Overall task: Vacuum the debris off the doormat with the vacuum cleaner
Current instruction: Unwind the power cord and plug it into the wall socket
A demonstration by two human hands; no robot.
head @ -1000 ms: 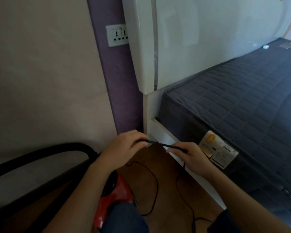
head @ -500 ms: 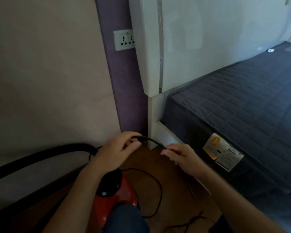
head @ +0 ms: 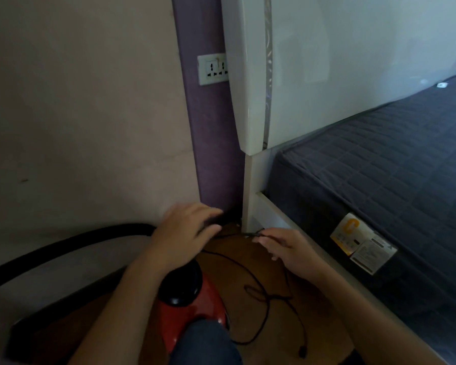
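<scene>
Pinches power cord (head: pixel 244 233) in right hand (head: pixel 287 248) grip, well below wall socket (head: pixel 213 69), stretched sideways toward left hand (head: pixel 187 230). Cannot tell left grip: blurred, yet directly beneath socket, so likely nearer for plugging upward. Keeps red vacuum cleaner (head: pixel 192 312) farther below; no doormat visible.

**Wooden floor beside a bed**

We see a brown wooden floor (head: pixel 282 330). A white bed leg (head: pixel 248 196) stands on it. Left of the leg and nearer us sits a red vacuum cleaner (head: pixel 192 320). A thin black cord (head: pixel 258 292) lies in loose loops below the leg.
</scene>
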